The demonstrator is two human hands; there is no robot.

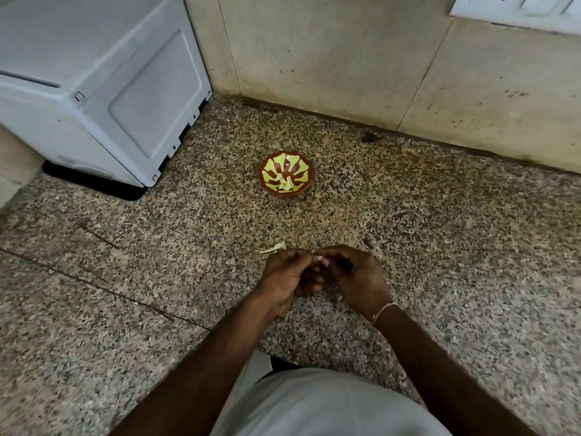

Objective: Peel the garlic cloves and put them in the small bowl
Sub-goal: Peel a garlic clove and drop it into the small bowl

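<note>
Speckled brown-and-grey granite counter (157, 278), seen from above. Near its middle, a small round bowl (285, 177), red-brown with a pale yellow-green petal pattern inside, upright, well apart from both hands. In the bowl's bottom, a few pale peeled garlic cloves (286, 184), lying together.

Closer in, left hand (287, 278) and right hand (355, 275) brought together above the counter, fingertips meeting between them. Both sets of fingers curled inward, pinching a small pale piece (318, 259), only a sliver of it visible at the fingertips; clove or skin, not clear. Thin light band (384, 309) round the right wrist.

Just beyond the left hand, on the counter, a pale curled scrap of garlic skin and stem (274, 247), apart from the fingers. Another small pale fleck (379, 256) beside the right hand, partly hidden.

At far left, a large light-grey plastic appliance housing (103, 89) standing on the counter against the corner. Behind, beige stained wall tiles (330, 58) with dark specks. At top right, part of a white switch plate (518, 7). At the bottom edge, light-grey clothing (330, 404) between the two forearms.
</note>
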